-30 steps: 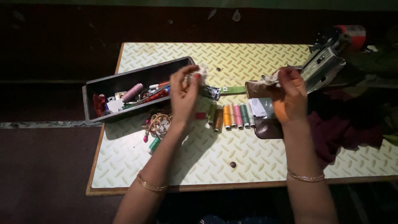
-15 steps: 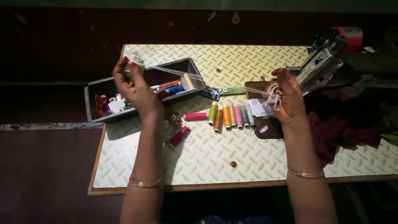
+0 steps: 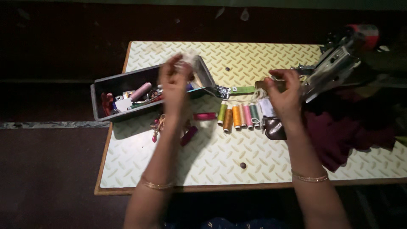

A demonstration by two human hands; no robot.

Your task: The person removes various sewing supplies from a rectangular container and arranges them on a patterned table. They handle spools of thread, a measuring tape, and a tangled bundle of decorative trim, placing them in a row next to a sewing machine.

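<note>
My left hand point(image 3: 174, 85) is raised over the right end of a grey metal box point(image 3: 98, 101). Its fingers pinch a pale, blurred piece point(image 3: 188, 56); I cannot tell what it is. My right hand point(image 3: 285, 93) is beside the sewing machine point(image 3: 335, 70), its fingers closed on a small bundle of white thread point(image 3: 257, 95). Between the hands a row of coloured thread spools point(image 3: 239, 116) lies on the cream patterned table point(image 3: 254, 161). A pink spool point(image 3: 204, 115) lies just left of the row.
The box holds a pink spool point(image 3: 140, 90) and assorted small items. Nearby lie a beaded key ring point(image 3: 156, 126), a magenta item point(image 3: 188, 135), a green strap with a clip point(image 3: 237, 90), a dark pouch point(image 3: 274, 128) and maroon cloth point(image 3: 343, 131). The floor around the table is dark.
My left hand swung out left over the box, then came back right to its right end, holding the pale piece. My right hand has stayed by the sewing machine.
</note>
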